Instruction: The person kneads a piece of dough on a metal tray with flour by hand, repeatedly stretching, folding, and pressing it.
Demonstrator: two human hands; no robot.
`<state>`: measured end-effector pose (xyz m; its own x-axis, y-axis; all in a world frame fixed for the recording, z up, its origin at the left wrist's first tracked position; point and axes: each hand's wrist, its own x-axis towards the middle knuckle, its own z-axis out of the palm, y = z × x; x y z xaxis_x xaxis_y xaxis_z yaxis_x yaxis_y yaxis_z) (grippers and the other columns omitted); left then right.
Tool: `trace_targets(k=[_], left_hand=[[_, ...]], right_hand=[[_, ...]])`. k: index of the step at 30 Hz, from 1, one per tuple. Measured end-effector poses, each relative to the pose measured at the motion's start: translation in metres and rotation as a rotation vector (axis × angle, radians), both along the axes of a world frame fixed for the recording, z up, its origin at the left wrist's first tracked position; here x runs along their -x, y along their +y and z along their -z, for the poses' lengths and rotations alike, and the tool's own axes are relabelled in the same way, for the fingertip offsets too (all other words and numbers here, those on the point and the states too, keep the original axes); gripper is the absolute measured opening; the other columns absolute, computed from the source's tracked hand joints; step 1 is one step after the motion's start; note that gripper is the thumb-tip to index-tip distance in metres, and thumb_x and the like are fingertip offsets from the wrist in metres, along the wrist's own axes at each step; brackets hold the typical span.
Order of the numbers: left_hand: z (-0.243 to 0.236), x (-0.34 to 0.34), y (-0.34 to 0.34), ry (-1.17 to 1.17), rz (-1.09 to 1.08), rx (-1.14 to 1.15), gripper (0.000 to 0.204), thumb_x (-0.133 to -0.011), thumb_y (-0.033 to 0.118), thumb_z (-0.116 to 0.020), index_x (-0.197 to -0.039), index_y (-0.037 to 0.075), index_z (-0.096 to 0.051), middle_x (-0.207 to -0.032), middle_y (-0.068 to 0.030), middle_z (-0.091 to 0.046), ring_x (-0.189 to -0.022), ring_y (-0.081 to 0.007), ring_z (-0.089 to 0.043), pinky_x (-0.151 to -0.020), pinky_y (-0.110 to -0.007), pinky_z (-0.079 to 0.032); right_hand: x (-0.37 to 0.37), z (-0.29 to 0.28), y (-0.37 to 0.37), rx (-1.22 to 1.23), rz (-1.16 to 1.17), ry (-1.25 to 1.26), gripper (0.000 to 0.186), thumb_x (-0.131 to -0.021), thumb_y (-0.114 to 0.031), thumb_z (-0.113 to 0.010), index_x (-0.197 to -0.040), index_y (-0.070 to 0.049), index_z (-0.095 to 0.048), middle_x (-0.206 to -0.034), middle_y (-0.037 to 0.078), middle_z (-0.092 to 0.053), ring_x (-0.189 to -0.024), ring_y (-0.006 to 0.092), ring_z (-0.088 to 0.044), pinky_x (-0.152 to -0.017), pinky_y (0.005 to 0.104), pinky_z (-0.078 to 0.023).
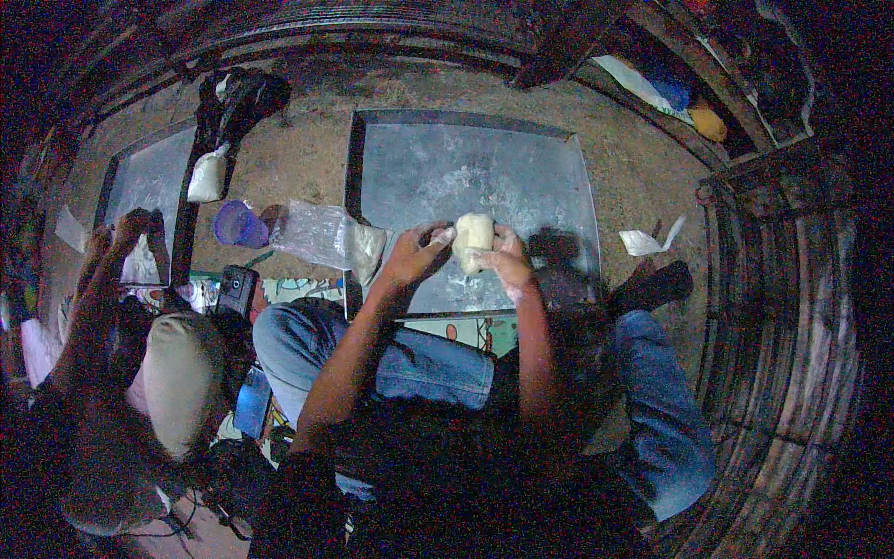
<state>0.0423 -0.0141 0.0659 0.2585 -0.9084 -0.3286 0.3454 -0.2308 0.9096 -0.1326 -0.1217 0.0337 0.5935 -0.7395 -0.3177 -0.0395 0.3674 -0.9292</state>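
A pale, smooth lump of dough (476, 229) is held over the dark, flour-dusted metal tray (400, 158) in front of me. My right hand (507, 260) grips its right side and lower part, the fingers curved round it. From the left, my left hand (418, 252) presses its fingertips and thumb to the dough's edge. White powder clings to my fingers. Close to my left wrist, an opened clear plastic bag of white powder (367, 250) lies over the tray's left edge.
To the left are a purple cup (240, 224), a tied bag of white powder (207, 178), a black bag (240, 101) and a phone (237, 290). A co-worker's hands (130, 231) are over a second tray (147, 177). A white scrap (644, 240) lies right of my tray.
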Motion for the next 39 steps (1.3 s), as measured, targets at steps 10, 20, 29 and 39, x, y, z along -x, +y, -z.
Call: trace_targets(k=[10,20,29,39], left_hand=[[0.028,-0.009,-0.003,-0.016,0.158,0.023,0.045,-0.078,0.020,-0.079,-0.115,-0.001,-0.064,-0.093,-0.0031,-0.068,-0.074,-0.0098,-0.059,-0.062,-0.025,-0.047],[-0.017,-0.008,-0.010,-0.284,0.090,-0.167,0.036,-0.076,0.010,-0.080,-0.106,-0.003,-0.066,-0.093,-0.0046,-0.068,-0.075,-0.0122,-0.062,-0.063,-0.028,-0.050],[-0.059,0.000,-0.003,0.367,0.079,-0.124,0.039,-0.095,0.031,-0.059,-0.111,-0.004,-0.062,-0.102,-0.0117,-0.068,-0.094,-0.0171,-0.065,-0.083,-0.033,-0.051],[-0.009,-0.015,0.005,0.075,0.104,-0.138,0.037,-0.083,0.014,-0.070,-0.117,0.002,-0.062,-0.096,-0.0066,-0.065,-0.088,-0.0142,-0.061,-0.077,-0.025,-0.048]], right_hand=[[-0.019,0.024,0.011,0.628,-0.103,0.549,0.062,-0.062,0.001,-0.078,-0.118,0.003,-0.053,-0.101,0.013,-0.066,-0.089,0.0245,-0.067,-0.078,0.0360,-0.054],[-0.033,-0.044,0.030,0.938,-0.273,0.672,0.118,-0.053,-0.026,-0.093,-0.147,-0.007,-0.023,-0.141,0.018,-0.036,-0.132,0.0387,-0.033,-0.109,0.0462,-0.035],[-0.027,-0.052,0.029,1.079,-0.205,0.765,0.082,-0.064,-0.026,-0.085,-0.132,-0.002,-0.045,-0.122,0.023,-0.053,-0.113,0.0409,-0.051,-0.098,0.0464,-0.042],[-0.014,-0.024,0.007,0.618,-0.226,0.666,0.064,-0.065,-0.015,-0.080,-0.123,-0.003,-0.054,-0.114,0.018,-0.060,-0.107,0.0338,-0.060,-0.092,0.0407,-0.048]])
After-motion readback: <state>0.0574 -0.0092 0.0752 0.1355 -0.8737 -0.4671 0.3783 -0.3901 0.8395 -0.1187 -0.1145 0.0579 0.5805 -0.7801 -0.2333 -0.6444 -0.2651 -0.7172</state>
